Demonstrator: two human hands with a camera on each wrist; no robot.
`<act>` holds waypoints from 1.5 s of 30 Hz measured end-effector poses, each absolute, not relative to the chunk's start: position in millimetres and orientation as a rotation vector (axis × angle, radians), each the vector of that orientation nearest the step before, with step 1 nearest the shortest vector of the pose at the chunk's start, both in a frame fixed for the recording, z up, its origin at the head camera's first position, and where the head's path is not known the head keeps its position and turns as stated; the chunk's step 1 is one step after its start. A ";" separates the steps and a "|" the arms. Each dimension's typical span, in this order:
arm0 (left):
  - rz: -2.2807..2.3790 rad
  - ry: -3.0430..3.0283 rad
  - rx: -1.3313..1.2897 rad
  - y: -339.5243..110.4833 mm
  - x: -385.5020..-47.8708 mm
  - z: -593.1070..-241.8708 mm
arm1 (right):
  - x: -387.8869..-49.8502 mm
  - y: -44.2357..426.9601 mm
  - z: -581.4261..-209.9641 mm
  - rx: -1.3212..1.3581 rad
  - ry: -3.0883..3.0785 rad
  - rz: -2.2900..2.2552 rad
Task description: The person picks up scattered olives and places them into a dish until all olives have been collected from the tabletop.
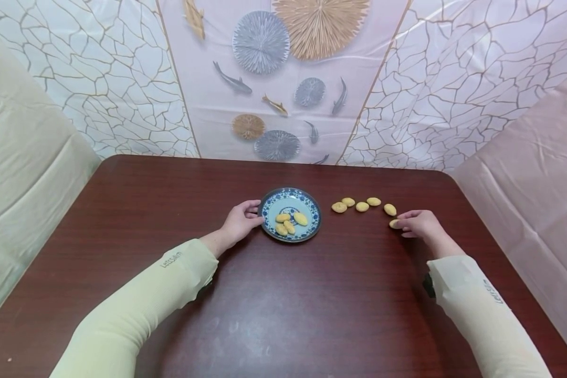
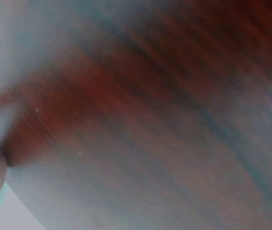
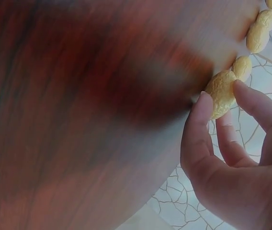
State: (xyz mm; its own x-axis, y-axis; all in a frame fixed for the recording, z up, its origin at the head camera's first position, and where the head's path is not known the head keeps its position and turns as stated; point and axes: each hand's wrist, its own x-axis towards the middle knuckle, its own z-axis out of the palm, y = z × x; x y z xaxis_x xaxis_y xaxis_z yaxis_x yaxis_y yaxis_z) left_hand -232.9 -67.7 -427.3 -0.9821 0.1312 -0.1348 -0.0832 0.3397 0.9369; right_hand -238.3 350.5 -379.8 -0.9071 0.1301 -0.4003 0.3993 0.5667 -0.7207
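Cream cloth point(image 1: 19, 157) hangs left of a red-brown, streaked, glossy counter point(image 1: 274, 310) with rounded back corners; white sheeting point(image 1: 123, 79) veined in gold rises behind. The left grip point(image 1: 238, 220) touches the rim of a blue-patterned plate point(image 1: 314, 212) holding four yellow ovals point(image 1: 300, 218); whether it pinches, I cannot tell. Five loose ovals point(image 1: 362, 207) lie rightward, then the right grip point(image 1: 421, 224) pinches a sixth oval point(image 1: 394, 224) between thumb and finger. Pinkish cloth point(image 1: 538, 184) flanks the far right

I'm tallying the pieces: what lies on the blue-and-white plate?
Four yellow oval pieces lie on the plate. The plate's surface directly beneath them is covered, so any pattern there cannot be seen.
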 end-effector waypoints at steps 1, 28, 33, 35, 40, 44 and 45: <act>1.705 2.414 0.044 -67.6 -232.9 -427.4 | -238.3 350.5 -380.2 0.440 2.505 -1.259; 1.693 2.422 0.015 -66.8 -231.7 -425.5 | -249.3 300.5 -347.8 0.243 2.472 -1.316; 1.696 2.413 0.014 -67.1 -230.8 -424.2 | -254.3 285.1 -337.1 0.229 2.485 -1.297; 1.700 2.408 0.012 -66.9 -230.4 -423.8 | -255.8 279.4 -334.1 0.230 2.499 -1.269; 1.698 2.409 0.013 -66.6 -229.3 -422.7 | -259.5 264.6 -330.5 0.206 2.492 -1.282; 1.700 2.410 0.014 -66.5 -229.5 -422.7 | -262.4 253.4 -330.4 0.181 2.483 -1.294; 1.702 2.410 0.014 -66.6 -229.8 -422.8 | -262.9 250.2 -330.4 0.176 2.488 -1.280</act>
State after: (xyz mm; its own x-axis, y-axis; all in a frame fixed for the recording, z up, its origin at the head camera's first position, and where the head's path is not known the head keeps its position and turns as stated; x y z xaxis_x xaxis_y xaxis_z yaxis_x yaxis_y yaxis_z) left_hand -229.8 -66.6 -422.8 -0.9818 0.1172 -0.1494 -0.1016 0.3404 0.9348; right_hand -262.9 250.2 -330.4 -0.9357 -0.0429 -0.3502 0.2600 0.5871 -0.7667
